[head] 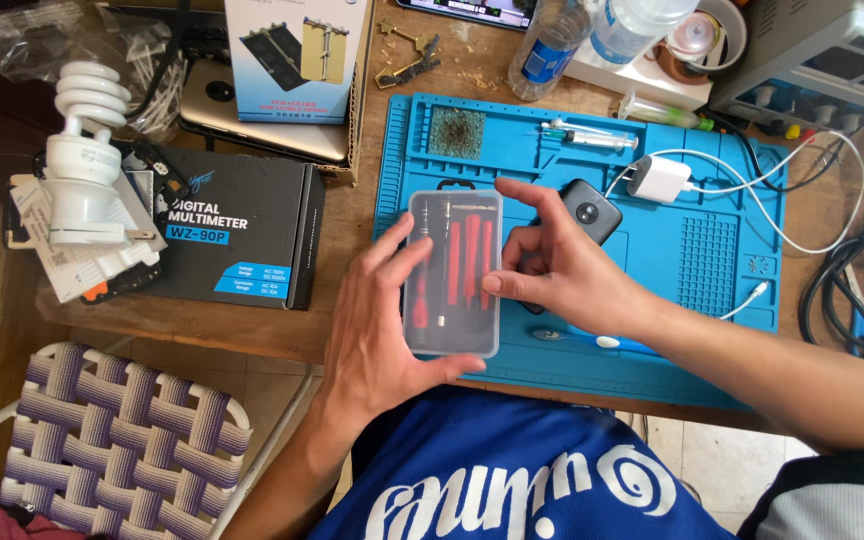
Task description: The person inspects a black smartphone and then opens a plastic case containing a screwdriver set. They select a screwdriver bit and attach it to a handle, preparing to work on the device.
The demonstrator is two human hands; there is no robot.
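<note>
Bright even daylight, soft shadows, sharp focus throughout.

Bare mat (712, 260) beyond charger (660, 178)

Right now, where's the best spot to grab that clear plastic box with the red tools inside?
Likely by its two long edges, coming from above. The clear tool case lies flat on the blue mat, and the left hand already holds its left edge. The right hand is at the other.
</note>
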